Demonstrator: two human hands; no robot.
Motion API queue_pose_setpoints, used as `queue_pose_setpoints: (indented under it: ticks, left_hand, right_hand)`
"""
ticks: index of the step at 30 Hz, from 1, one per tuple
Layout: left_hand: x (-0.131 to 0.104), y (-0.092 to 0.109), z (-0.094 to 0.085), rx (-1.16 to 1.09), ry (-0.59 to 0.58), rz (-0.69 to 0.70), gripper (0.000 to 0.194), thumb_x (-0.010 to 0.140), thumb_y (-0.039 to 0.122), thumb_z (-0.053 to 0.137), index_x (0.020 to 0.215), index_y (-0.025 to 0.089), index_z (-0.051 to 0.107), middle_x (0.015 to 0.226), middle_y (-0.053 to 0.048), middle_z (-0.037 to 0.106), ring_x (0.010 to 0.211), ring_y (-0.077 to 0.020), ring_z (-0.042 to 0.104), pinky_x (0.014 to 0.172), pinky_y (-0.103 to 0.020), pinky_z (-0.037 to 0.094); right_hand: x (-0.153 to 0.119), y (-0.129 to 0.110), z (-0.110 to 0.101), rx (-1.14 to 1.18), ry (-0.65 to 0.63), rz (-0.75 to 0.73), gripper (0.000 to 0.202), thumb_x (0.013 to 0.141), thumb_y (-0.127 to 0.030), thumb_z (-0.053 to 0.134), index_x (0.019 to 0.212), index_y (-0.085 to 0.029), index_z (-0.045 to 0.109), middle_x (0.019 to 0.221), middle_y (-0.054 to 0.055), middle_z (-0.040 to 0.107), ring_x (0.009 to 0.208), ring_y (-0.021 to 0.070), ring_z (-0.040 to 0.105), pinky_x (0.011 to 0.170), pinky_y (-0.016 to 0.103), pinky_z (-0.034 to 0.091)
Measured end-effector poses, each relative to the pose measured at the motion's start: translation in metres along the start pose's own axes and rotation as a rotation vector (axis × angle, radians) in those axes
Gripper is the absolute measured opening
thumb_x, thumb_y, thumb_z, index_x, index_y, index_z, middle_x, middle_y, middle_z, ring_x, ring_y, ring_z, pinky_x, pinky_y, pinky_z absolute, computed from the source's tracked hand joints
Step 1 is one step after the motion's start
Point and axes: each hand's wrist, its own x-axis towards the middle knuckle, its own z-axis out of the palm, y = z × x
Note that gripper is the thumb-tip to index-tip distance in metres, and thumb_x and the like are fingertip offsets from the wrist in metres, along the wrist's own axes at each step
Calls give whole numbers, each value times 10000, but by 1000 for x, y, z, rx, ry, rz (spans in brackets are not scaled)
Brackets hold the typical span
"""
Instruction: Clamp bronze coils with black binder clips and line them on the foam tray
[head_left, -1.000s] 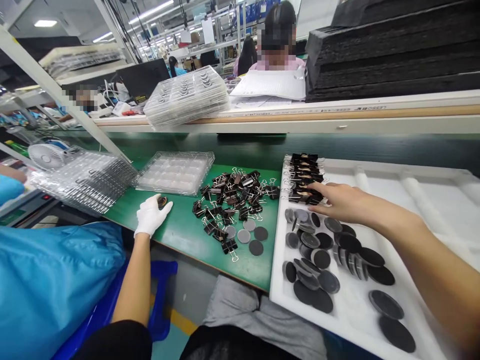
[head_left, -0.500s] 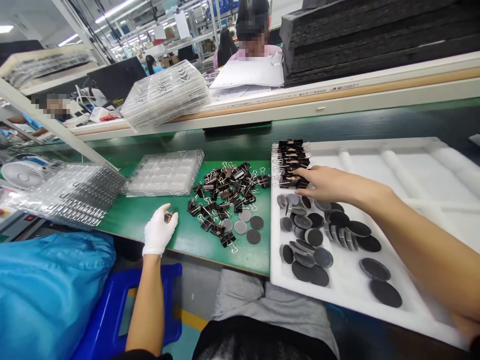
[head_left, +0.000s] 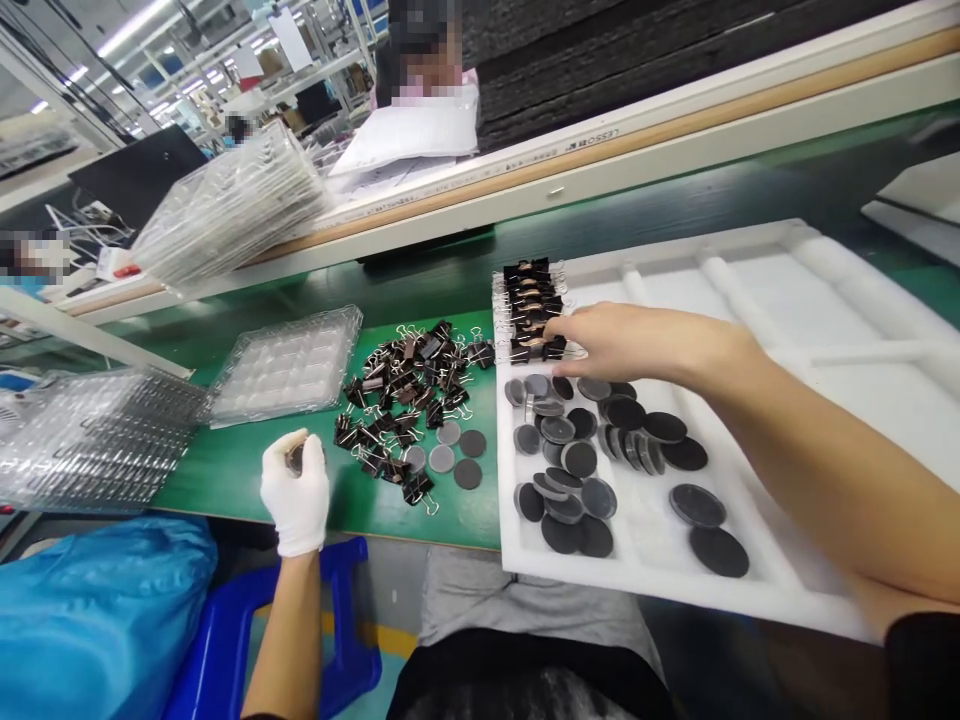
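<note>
My left hand (head_left: 295, 495), in a white glove, is raised over the green table's front edge. Its thumb and fingers curl around a small dark disc (head_left: 297, 458), mostly covered by the glove. My bare right hand (head_left: 600, 338) reaches across the white tray (head_left: 660, 540) to a row of black binder clips (head_left: 529, 290) along its left edge. Its fingertips close on the nearest binder clip (head_left: 531, 350), though the fingers partly cover it. Below that hand, several dark round discs (head_left: 580, 459) lie in the tray. Loose binder clips (head_left: 409, 385) are heaped between my hands.
Several grey and black discs (head_left: 468, 473) lie beside the heap. A clear plastic tray (head_left: 285, 365) is at the back left, with stacked clear trays (head_left: 97, 440) further left. A shelf (head_left: 525, 180) runs behind the table. A person (head_left: 427, 80) is beyond it.
The view has swung right, shifting the scene left. My left hand has turned upward, still around the disc. My right hand stays at the near end of the clip row.
</note>
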Motion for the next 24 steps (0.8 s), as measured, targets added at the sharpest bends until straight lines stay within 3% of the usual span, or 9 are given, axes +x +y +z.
queue_pose_setpoints:
  ticks: [3, 7, 10, 14, 16, 19, 21, 24]
  left_hand:
    - [7, 37, 8, -117, -15, 165, 353, 927, 460, 649, 1126, 169, 668, 1051, -75, 741, 926, -178, 726, 897, -343, 599]
    - [15, 100, 30, -235, -175, 446, 271, 955, 391, 663, 1140, 195, 684, 1062, -48, 766, 937, -159, 745, 899, -314, 602]
    - [27, 148, 53, -234, -460, 590, 246, 983, 336, 620, 1183, 213, 690, 1109, -34, 777, 979, -152, 743, 919, -291, 593]
    - [53, 196, 79, -198, -937, 748, 366, 984, 212, 501, 1327, 205, 627, 1282, -38, 741, 1135, -159, 712, 1013, -297, 562]
    - [62, 208, 87, -231, -1041, 784, 416, 949, 162, 485, 1342, 202, 617, 1312, -32, 729, 1161, -158, 701, 1029, -291, 552]
    - [65, 214, 92, -321, -991, 709, 404, 930, 158, 489, 1303, 200, 637, 1275, -23, 746, 1098, -156, 717, 1001, -286, 559]
    - [62, 213, 92, -353, -954, 634, 382, 946, 185, 488, 1296, 198, 639, 1229, -23, 762, 1045, -157, 728, 977, -288, 566]
    - [61, 209, 87, -379, -974, 555, 368, 968, 210, 480, 1300, 190, 638, 1206, -34, 762, 956, -147, 732, 940, -283, 578]
  right_hand:
    - [-8, -18, -1, -149, -72, -9, 242, 892, -230, 686, 1124, -159, 689, 1141, 183, 685, 899, 307, 690, 721, 403, 498]
    - [-10, -41, 7, -43, -158, -210, 318, 827, -31, 646, 1100, -183, 703, 1096, 122, 699, 968, 269, 682, 729, 347, 465]
    - [-4, -50, 20, -29, -211, -256, 390, 785, 53, 580, 1028, -198, 754, 1041, 99, 722, 885, 243, 688, 663, 335, 418]
    - [5, -47, 29, -34, -190, -283, 303, 825, 3, 605, 960, -185, 800, 1060, 108, 736, 841, 234, 684, 636, 337, 395]
    - [8, -42, 25, 25, -178, -321, 241, 855, -50, 642, 956, -190, 811, 1070, 103, 739, 875, 231, 682, 668, 334, 422]
    - [7, -33, 11, 223, -157, -349, 143, 912, -149, 677, 946, -192, 809, 978, 70, 759, 882, 205, 679, 734, 330, 466]
    - [6, -30, 1, 438, -151, -302, 119, 934, -231, 686, 926, -185, 795, 867, 42, 760, 812, 178, 684, 728, 321, 493]
    - [8, -32, -3, 820, -79, -164, 213, 872, -392, 772, 904, -182, 754, 794, 28, 752, 729, 169, 697, 668, 314, 539]
